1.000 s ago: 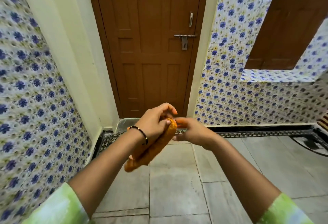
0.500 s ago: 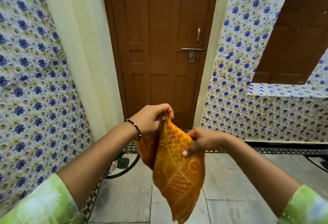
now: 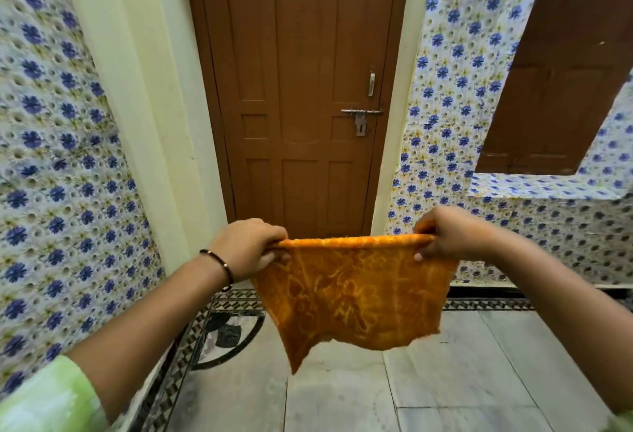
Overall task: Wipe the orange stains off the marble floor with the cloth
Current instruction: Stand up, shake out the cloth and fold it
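Observation:
An orange patterned cloth (image 3: 349, 294) hangs spread out flat in the air in front of me, well above the floor. My left hand (image 3: 248, 248) pinches its top left corner and wears a dark bead bracelet at the wrist. My right hand (image 3: 452, 234) pinches the top right corner. The top edge is stretched taut between both hands. Below lies the grey marble floor (image 3: 342, 394); no orange stain shows in the part I can see.
A shut brown wooden door (image 3: 301, 89) with a metal latch stands straight ahead. Walls tiled with blue flowers close in on the left (image 3: 58, 174) and right (image 3: 442, 116). A dark patterned border (image 3: 236, 298) runs along the floor's edge.
The cloth was bunched between my hands, then hung folded; now my hands have moved apart and it is spread open. The view has tilted upward.

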A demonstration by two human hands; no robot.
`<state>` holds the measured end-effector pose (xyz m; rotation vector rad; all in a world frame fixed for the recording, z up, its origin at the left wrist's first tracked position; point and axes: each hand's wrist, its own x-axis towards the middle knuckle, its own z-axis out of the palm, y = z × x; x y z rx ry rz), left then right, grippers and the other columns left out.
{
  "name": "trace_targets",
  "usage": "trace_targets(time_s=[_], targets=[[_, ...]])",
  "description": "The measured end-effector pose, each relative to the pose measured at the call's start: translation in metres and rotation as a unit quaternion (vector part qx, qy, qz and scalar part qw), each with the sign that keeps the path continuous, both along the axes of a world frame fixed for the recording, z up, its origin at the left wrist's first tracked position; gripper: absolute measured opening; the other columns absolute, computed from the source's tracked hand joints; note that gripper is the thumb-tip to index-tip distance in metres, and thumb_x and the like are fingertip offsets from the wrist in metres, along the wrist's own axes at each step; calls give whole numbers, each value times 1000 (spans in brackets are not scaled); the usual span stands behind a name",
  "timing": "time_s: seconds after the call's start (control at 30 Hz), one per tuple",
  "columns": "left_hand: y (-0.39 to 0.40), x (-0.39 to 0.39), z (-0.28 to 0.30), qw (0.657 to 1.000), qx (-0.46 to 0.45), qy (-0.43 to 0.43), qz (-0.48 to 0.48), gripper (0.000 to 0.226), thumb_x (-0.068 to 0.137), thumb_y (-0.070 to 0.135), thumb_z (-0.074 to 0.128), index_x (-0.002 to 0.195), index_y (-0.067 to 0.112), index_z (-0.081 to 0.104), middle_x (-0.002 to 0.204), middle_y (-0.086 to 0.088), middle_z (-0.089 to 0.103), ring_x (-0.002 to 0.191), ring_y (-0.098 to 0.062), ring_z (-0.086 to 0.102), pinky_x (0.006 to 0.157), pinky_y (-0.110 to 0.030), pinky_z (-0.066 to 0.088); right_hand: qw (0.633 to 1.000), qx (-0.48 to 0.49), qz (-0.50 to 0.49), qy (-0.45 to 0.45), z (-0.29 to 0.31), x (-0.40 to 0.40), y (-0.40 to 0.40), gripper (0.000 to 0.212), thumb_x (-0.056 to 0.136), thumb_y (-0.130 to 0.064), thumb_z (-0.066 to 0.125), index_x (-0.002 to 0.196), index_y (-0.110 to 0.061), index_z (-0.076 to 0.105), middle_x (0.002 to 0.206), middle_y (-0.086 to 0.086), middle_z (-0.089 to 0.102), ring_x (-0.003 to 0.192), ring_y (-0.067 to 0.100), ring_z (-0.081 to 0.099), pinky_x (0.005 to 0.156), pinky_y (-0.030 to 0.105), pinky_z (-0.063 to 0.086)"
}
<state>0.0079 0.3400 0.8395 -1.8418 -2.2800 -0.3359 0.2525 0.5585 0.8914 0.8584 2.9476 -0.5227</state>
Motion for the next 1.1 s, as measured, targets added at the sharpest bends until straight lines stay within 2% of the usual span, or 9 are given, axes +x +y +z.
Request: trace_targets(time_s=[0.13, 0.23, 0.33, 0.5, 0.6, 0.7, 0.8, 0.93, 1.1], targets=[[-1, -8, 3, 979, 128, -156, 26, 11, 86, 21, 65, 88, 32, 66, 83, 12, 66, 82, -11, 60, 74, -31, 52, 998, 3, -36, 52, -1, 16, 11, 9, 81, -20, 71, 81, -21, 63, 84, -4, 63, 79, 8, 59, 63, 18, 49], [-2, -15, 5, 938, 202, -280, 41, 15, 85, 13, 67, 83, 29, 67, 83, 7, 68, 82, -13, 63, 72, -29, 54, 981, -98, -69, 155, -3, 28, 21, 6, 82, -8, 68, 86, -6, 64, 84, 6, 65, 78, 17, 62, 60, 17, 46], [-6, -15, 7, 853, 279, -438, 46, 8, 81, 16, 70, 85, 22, 66, 88, -4, 68, 88, -21, 63, 77, -32, 53, 907, -257, -111, 314, -6, 41, 27, 19, 73, -5, 71, 90, 1, 63, 86, 13, 66, 88, 28, 64, 71, 30, 51], [-15, -9, 16, 723, 318, -613, 20, 33, 68, 35, 69, 94, 15, 66, 94, -7, 65, 95, -23, 58, 87, -44, 48, 744, -454, -106, 478, -20, 53, 21, 61, 34, -36, 95, 85, -10, 72, 79, 6, 72, 77, 22, 70, 64, 33, 58], [-6, -2, 19, 697, 323, -638, 52, 26, 76, 35, 68, 92, 15, 66, 94, -6, 64, 91, -21, 58, 77, -38, 50, 697, -488, -156, 502, -26, 43, 15, 38, 58, -30, 86, 89, -13, 72, 82, 6, 70, 82, 24, 67, 61, 36, 58], [16, 5, 16, 681, 347, -624, 161, 15, 80, 28, 72, 83, 15, 67, 90, -6, 67, 88, -22, 62, 75, -36, 54, 667, -491, -261, 496, -26, 25, 3, 19, 83, -16, 66, 100, -8, 66, 90, 7, 65, 85, 25, 62, 67, 37, 56], [34, 19, 13, 648, 344, -653, 186, 17, 78, 26, 75, 83, 13, 67, 95, -11, 69, 90, -25, 65, 82, -41, 55, 661, -486, -292, 491, -20, 5, -20, 11, 86, -13, 64, 95, -5, 63, 86, 8, 66, 80, 25, 64, 76, 41, 54], [49, 55, 17, 653, 309, -680, 124, 13, 81, 24, 73, 84, 13, 67, 92, -13, 71, 90, -27, 67, 86, -48, 55, 687, -480, -230, 495, -15, -21, -60, 16, 86, -9, 64, 101, -4, 64, 82, 9, 69, 80, 26, 68, 78, 44, 57], [59, 91, 33, 658, 313, -684, 41, 7, 84, 20, 69, 86, 13, 68, 88, -11, 72, 82, -21, 68, 80, -40, 56, 743, -387, -147, 526, -15, -44, -99, 14, 90, -13, 61, 101, -9, 69, 85, 8, 73, 79, 18, 72, 71, 33, 59]])
